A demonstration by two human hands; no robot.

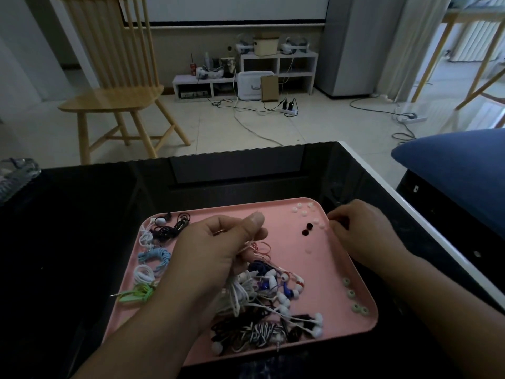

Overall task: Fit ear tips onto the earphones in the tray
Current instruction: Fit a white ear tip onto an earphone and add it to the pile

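A pink tray (322,272) lies on a black glossy table and holds a tangle of earphones (267,305) in white, blue, black and striped cords. My left hand (218,247) hovers over the tray's middle and grips a thin pink earphone cord (259,247) between thumb and curled fingers. My right hand (363,231) is at the tray's far right rim, fingers curled down among white ear tips (303,213); whether it pinches one is hidden. Two dark ear tips (307,229) lie beside it. Several pale green ear tips (355,299) lie along the right edge.
Coiled earphones in black, white, light blue and green (153,255) line the tray's left side. The black table (82,228) ends at a white edge on the right. A wooden chair (114,86) stands beyond the table, and a blue cushion (459,165) sits at right.
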